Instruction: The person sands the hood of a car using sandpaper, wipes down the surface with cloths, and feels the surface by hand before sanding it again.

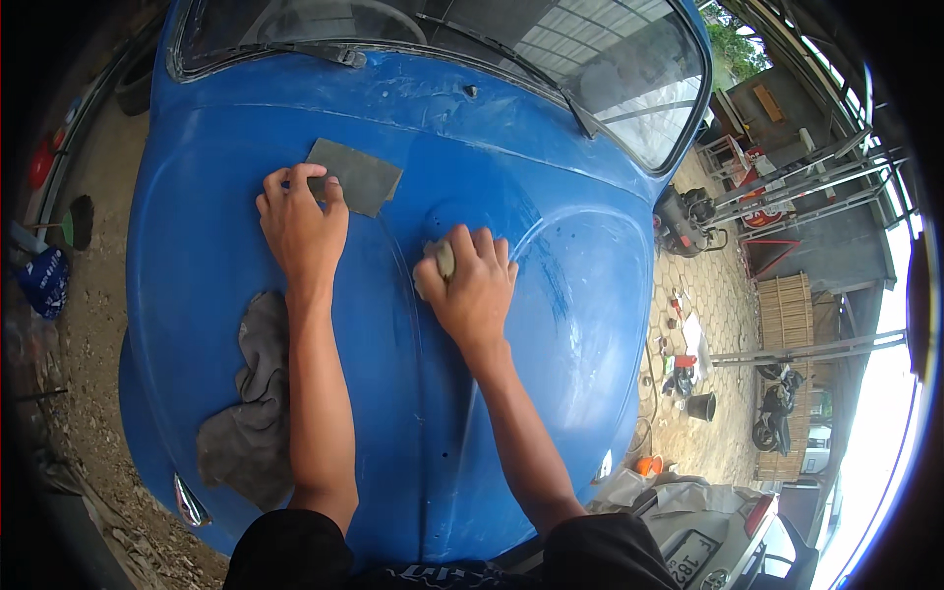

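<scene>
Below the windshield, my left hand (307, 216) has its fingers bent around the left edge of a dark grey-green sheet of sandpaper (366, 181), which lies on the blue car hood (344, 413). To its right, my right hand (472, 290) is closed on a small pale, greenish wad (442, 260), pressed to the hood near its centre line. The fingers cover most of this wad, so whether it is cloth or sponge is unclear. Darker, wet-looking streaks mark the paint to the right of that hand. A crumpled grey cloth (258, 413) rests beside my left forearm.
Wiper arms (511, 61) cross the windshield at the far edge of the hood. A silver car (688, 531) with a covering on it stands close at lower right. On the paved ground at right are a black bucket (701, 407), a compressor-like machine (683, 221) and a motorcycle (777, 408).
</scene>
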Tool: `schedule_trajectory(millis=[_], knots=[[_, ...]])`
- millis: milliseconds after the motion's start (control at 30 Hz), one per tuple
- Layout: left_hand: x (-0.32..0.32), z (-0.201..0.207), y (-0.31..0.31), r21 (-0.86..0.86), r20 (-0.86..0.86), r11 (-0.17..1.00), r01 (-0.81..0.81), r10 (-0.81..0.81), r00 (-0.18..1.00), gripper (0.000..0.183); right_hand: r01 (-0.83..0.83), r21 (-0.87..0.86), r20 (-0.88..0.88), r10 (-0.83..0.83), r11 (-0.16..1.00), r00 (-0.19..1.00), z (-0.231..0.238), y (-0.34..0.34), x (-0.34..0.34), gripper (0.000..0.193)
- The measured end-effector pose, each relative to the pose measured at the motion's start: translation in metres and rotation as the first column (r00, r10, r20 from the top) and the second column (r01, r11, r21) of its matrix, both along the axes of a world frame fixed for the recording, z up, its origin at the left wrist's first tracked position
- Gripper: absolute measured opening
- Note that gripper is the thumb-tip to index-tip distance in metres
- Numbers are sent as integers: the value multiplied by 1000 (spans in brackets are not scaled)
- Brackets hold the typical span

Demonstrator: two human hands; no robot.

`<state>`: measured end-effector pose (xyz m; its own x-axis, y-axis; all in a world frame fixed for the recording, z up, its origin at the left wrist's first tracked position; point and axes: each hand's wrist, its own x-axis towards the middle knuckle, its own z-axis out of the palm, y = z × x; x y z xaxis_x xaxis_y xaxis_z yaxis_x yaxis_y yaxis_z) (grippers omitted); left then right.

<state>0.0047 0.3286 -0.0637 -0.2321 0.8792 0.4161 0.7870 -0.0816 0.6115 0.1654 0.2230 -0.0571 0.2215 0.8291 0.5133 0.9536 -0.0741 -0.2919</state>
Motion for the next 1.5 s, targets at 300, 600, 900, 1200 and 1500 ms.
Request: schedule_trajectory(millis=[300, 600, 900, 1200, 1500], knots=[[-4, 0, -3, 14, -15, 1000, -7, 7, 1000, 23, 87, -1, 19, -87, 996, 996, 1, 0, 14, 24], [-4, 2, -1, -15, -23, 1000, -19, 19, 1000, 23, 250, 14, -28, -250, 968, 968, 10, 65, 56, 28], [-4, 0, -4, -24, -15, 1000, 6, -7, 1000, 24, 245, -92, -61, -251, 965, 966, -13, -84, 6, 22], [-1, -3, -2, -1, -20, 1000, -5, 5, 1000, 23, 385, -9, -3, -386, 923, 923, 11, 58, 62, 28], [-3, 0, -2, -14, -9, 1000, -4, 4, 1000, 23, 7, -1, 7, -7, 1000, 1000, 14, -26, 9, 32]])
